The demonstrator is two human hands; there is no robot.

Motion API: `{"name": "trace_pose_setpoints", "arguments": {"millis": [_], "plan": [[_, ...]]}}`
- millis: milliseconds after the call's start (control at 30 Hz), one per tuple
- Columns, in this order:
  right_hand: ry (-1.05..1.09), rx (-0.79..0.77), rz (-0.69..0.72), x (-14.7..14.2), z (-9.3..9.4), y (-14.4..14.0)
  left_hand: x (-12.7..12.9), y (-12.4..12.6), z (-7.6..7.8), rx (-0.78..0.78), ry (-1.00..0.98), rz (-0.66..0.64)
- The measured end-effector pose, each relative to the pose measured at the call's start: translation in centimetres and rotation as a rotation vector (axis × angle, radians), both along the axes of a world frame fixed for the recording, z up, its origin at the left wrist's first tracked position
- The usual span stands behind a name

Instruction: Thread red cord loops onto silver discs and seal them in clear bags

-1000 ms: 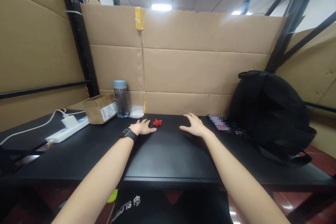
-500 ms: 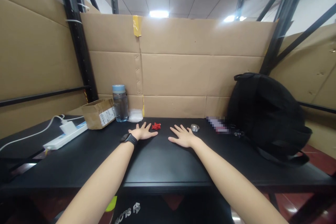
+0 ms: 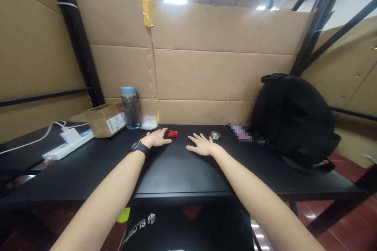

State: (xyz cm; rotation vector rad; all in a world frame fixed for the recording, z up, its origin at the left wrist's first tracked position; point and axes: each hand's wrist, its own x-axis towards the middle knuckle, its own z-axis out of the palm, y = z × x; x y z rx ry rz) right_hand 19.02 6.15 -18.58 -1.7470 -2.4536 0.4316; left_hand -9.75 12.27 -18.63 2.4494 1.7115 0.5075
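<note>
Left hand: flat, fingers spread, just beside red clips.
Right hand: flat, spread on worktop.

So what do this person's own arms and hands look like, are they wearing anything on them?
Both arms are bare up to the frame's edge, with no sleeves in view, and no gloves or rings that I can make out. The left hand has a black smartwatch with a dark band at its wrist. The right hand and its wrist carry nothing.
</note>
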Motion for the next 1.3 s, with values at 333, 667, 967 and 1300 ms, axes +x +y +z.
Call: {"name": "trace_pose_setpoints", "arguments": {"millis": [333,667,967,1300], "plan": [[0.157,0.450,-0.204,5.1,2.1,1.6,1.3,-0.8,1.0,0.242,-0.044,-0.131],[0.211,0.332,-0.319,10.8,1.1,3.4,1.6,-0.7,0.6,0.274,-0.077,-0.166],[0.289,0.338,-0.295,11.2,0.5,4.0,2.2,-0.8,0.4,0.294,-0.129,-0.184],[0.377,0.347,-0.310,11.8,0.0,4.6,3.2,-1.8,1.6,0.317,-0.182,-0.157]]}}
